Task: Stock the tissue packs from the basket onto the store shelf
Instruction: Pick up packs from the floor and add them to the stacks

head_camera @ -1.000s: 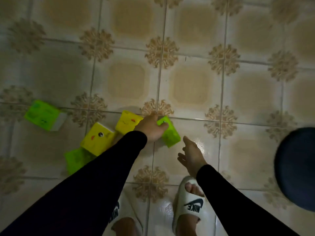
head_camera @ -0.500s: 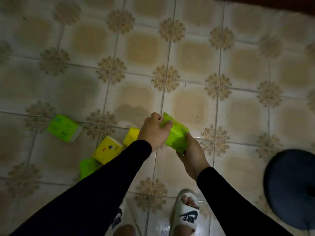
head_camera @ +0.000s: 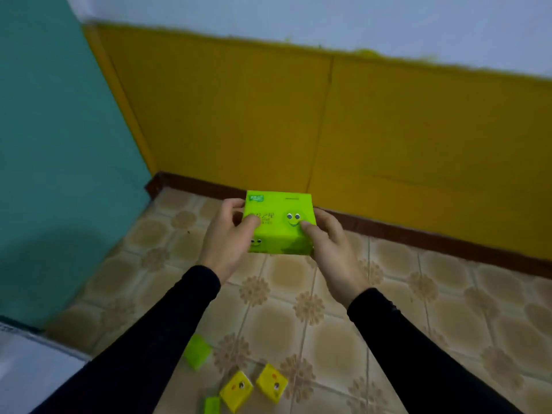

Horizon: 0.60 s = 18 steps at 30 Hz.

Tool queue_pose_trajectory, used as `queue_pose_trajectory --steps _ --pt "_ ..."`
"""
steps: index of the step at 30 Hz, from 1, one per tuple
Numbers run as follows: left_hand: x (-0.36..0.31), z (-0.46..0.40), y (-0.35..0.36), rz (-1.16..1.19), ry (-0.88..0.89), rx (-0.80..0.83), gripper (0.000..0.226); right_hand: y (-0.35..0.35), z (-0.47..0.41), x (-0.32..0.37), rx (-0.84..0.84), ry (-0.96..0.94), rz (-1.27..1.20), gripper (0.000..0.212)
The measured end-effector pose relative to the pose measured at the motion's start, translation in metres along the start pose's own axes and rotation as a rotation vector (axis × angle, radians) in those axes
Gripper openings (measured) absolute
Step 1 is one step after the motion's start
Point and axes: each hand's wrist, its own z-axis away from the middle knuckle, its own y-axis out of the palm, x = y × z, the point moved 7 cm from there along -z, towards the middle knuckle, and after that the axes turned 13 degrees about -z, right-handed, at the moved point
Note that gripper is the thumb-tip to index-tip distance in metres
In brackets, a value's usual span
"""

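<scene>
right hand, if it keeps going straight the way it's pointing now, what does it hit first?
The right hand points forward and away, gripping the green tissue pack with the left hand. Nothing lies ahead of it until the yellow wall, probably near the dark skirting board; depth is unclear.

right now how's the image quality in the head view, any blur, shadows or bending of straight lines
Head view: dim, flat light. The green tissue pack held by the left hand and right hand is fairly sharp, its printed face readable. The packs on the floor and the wall edges are soft. A dark shadow lies on the teal wall. The baseboard bows from wide-angle distortion.
</scene>
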Motion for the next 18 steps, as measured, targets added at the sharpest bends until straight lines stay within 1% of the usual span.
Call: queue_pose_trajectory --steps 2,4,8,10,12,16,17,18 --pt "-0.045 0.019 -0.055 0.032 0.031 -0.097 0.023 0.033 0.02 0.064 0.083 -0.097 0.039 0.027" --pt "-0.086 0.042 -0.105 0.038 0.069 -0.188 0.024 0.064 0.045 0.121 0.155 -0.203 0.116 0.033" --pt "-0.14 0.109 -0.192 0.07 0.108 -0.375 0.026 0.118 0.101 0.202 0.346 -0.35 0.189 0.039" --pt "-0.151 0.153 -0.226 0.107 0.096 -0.477 0.024 0.142 0.132 0.227 0.443 -0.388 0.189 0.042" --pt "-0.157 0.199 -0.258 0.115 0.091 -0.57 0.021 0.166 0.168 0.245 0.536 -0.435 0.175 0.04" --pt "-0.16 0.296 -0.319 0.11 0.06 -0.725 0.017 0.222 0.24 0.267 0.708 -0.521 0.173 0.026" --pt "-0.161 0.322 -0.336 0.098 0.057 -0.766 0.017 0.239 0.26 0.271 0.749 -0.538 0.175 0.028" --pt "-0.162 0.348 -0.352 0.084 0.052 -0.806 0.016 0.256 0.281 0.273 0.798 -0.558 0.168 0.035"
